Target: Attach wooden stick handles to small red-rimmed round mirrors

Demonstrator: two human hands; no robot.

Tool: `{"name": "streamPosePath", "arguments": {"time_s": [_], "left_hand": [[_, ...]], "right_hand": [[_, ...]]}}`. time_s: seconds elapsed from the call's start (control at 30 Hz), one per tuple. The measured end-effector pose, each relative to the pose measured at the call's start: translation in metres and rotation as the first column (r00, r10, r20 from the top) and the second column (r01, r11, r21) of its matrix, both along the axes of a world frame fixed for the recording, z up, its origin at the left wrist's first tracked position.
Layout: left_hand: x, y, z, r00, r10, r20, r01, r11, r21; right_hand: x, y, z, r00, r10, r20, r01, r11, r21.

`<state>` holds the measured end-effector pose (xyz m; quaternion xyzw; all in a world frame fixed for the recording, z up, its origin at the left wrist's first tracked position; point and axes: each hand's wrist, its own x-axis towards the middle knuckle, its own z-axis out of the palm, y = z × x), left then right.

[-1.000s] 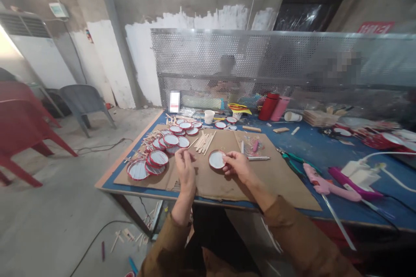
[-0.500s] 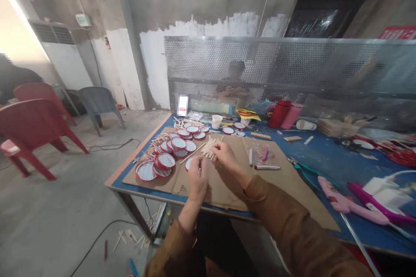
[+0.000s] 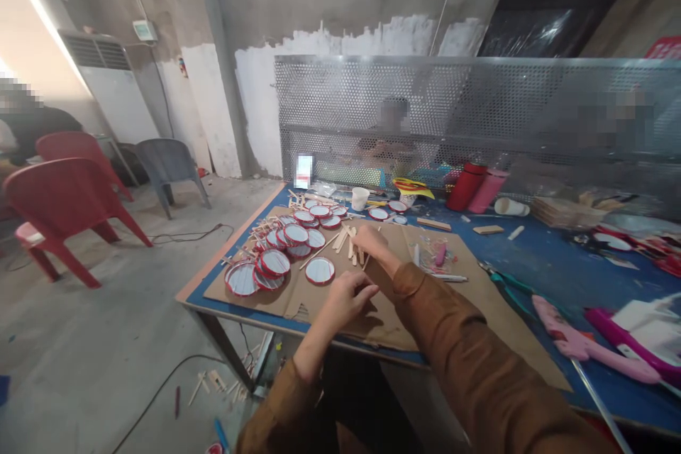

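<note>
My right hand (image 3: 372,242) is on a loose pile of flat wooden sticks (image 3: 341,239), its fingers pointing down and closed on a stick at the right side of the pile. Lower and nearer to me, my left hand (image 3: 347,298) hovers above the cardboard sheet (image 3: 391,308), fingers loosely bent and thumb apart, with nothing seen in it. A round white disc with a red rim (image 3: 320,270) lies flat just left of that hand. Further left, several more red-rimmed discs (image 3: 275,262) are heaped, with sticks poking out from the heap's left edge.
White markers (image 3: 450,277) and a pink marker (image 3: 441,252) lie on the cardboard's right. Beyond are teal-handled pliers (image 3: 505,280), a pink glue gun (image 3: 577,340) and a red bottle (image 3: 467,186). A perforated metal screen (image 3: 330,106) lines the table's back. Red chairs (image 3: 74,202) stand left.
My left hand has moved right, off the single disc, and its fingers have loosened. My right hand has come further over the sticks, which are now more spread. The view has shifted slightly.
</note>
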<state>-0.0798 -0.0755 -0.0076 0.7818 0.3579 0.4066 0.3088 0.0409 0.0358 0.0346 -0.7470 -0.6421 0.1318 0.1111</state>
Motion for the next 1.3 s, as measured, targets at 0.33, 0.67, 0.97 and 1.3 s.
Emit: {"name": "streamPosePath", "arguments": {"time_s": [0.33,0.67,0.97,1.3], "left_hand": [[0.001,0.006,0.003,0.822,0.210,0.529,0.153,0.814,-0.560],[-0.001,0.006,0.000,0.871,0.132,0.474,0.145,0.851,-0.504],[0.003,-0.004,0.005,0.897,-0.055,0.438,0.308,0.788,-0.533],[-0.001,-0.001,0.006,0.978,-0.095,0.186,0.158,0.920,-0.359]], "right_hand": [[0.008,-0.098,-0.001,0.993,0.027,0.118,-0.055,0.967,0.248],[-0.022,-0.177,-0.015,0.896,0.284,0.342,-0.352,0.923,0.156],[0.076,-0.115,0.018,0.919,-0.093,0.384,0.019,0.981,0.194],[0.133,-0.071,-0.006,0.902,-0.023,0.431,-0.077,0.974,0.212]]}}
